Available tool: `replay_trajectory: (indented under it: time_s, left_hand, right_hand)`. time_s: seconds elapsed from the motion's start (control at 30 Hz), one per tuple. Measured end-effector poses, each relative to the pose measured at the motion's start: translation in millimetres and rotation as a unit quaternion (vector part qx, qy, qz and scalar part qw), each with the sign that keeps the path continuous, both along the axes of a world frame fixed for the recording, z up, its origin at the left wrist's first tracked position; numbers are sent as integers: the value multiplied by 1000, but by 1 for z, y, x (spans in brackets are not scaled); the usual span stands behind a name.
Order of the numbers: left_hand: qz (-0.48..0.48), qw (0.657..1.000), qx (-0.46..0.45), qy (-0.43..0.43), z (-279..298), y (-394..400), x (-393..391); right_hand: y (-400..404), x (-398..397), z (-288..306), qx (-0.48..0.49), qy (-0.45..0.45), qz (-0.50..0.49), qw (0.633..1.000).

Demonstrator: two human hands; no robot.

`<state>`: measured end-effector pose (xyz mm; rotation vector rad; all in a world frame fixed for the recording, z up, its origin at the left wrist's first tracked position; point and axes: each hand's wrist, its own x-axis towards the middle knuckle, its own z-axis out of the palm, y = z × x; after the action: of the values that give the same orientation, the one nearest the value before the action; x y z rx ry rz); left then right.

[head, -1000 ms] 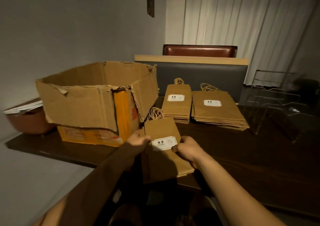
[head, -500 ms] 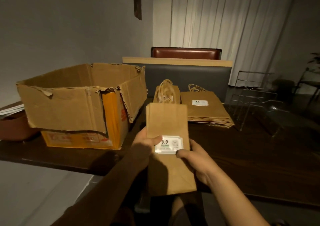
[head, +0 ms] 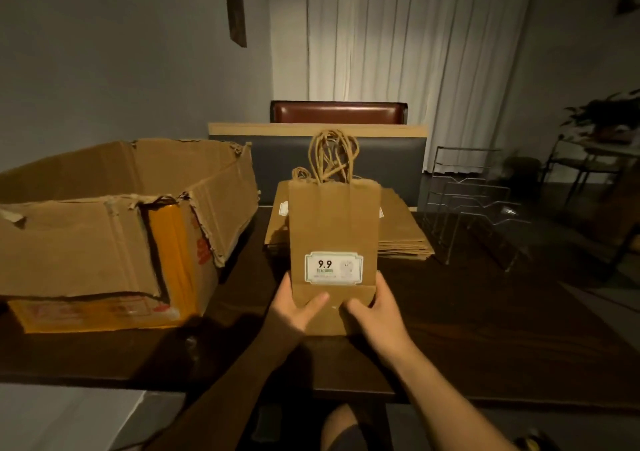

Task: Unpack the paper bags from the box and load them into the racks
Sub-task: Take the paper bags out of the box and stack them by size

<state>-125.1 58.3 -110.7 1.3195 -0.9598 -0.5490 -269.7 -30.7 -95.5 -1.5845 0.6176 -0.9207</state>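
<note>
Two hands on one brown paper bag right now, holding it upright over the dark table, sticker with "9.9" facing me and the twisted paper handles sticking up top. My left hand has the bottom left corner, thumb laid across the front fold, fingers wrapped behind where I can't see them. My right hand mirrors that on the bottom right, thumb pressed on the front. Both grips are closed snug on the bag, not spread.

Right behind it are two flat stacks of the same bags lying on the table. Torn-up cardboard box sits to the left, flaps open. Off to the right is the clear rack; it's dim over there, looks like several slanted dividers, but I can't count them.
</note>
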Motion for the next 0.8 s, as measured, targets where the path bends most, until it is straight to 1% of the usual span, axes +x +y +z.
replay_trajectory:
  time_s: [0.1,0.23,0.33,0.4,0.47,0.5,0.57,0.6,0.67,0.7,0.77,0.8]
  left_hand:
    - [-16,1000,12,-17,2,-3,5]
    - [-20,999,21,14,2,2,6]
    - [3,997,23,68,19,5,15]
    - [27,996,38,71,27,9,24]
    - [31,994,96,46,27,17,31]
    - [30,990,135,27,25,22,32]
    - [38,976,213,-19,20,32,31]
    - [51,966,246,-55,18,35,30]
    - [85,938,305,-138,16,37,25]
    - [94,926,327,-166,17,37,21]
    - [91,902,365,-214,23,36,17]
    - [82,892,380,-230,25,37,16]
  right_hand:
    - [-4,2,2,7,10,-13,1000]
    - [-2,6,5,-8,52,2,999]
    - [-4,4,23,20,95,45,994]
    - [1,4,30,69,117,79,988]
    - [9,3,31,105,178,93,974]
    - [13,2,31,95,228,92,965]
    - [20,0,29,39,331,90,938]
    - [24,0,28,8,371,90,924]
    - [30,1,26,-58,444,79,891]
    - [33,1,25,-91,479,67,870]
    - [37,2,24,-132,522,46,842]
    - [39,1,24,-135,526,44,838]
